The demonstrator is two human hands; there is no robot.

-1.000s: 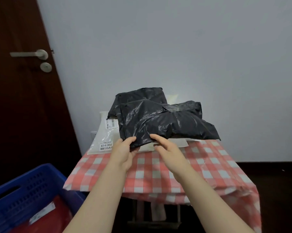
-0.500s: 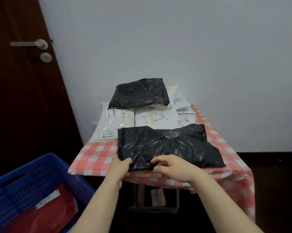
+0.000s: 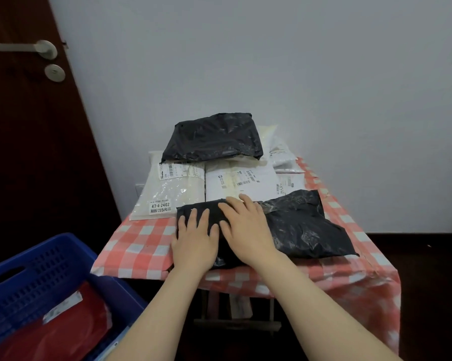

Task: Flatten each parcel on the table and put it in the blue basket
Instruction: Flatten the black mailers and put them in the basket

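A black plastic parcel (image 3: pixel 305 227) lies at the front of the small table (image 3: pixel 139 246), which has a red-and-white checked cloth. My left hand (image 3: pixel 193 241) presses flat on the parcel's left end, fingers straight. Beside it my right hand (image 3: pixel 245 225) lies flat on the parcel with fingers spread. Behind it sit a second black parcel (image 3: pixel 214 138) on top of several white parcels (image 3: pixel 167 194). The blue basket (image 3: pixel 37 277) stands at lower left, below table height, with a red parcel (image 3: pixel 55 332) inside.
A dark wooden door (image 3: pixel 24 126) with a metal handle is on the left. A pale wall stands right behind the table. The floor to the right of the table is dark.
The black parcel came off the stack and down onto the front of the table. Both hands let go of its front edge and now press flat on its top.
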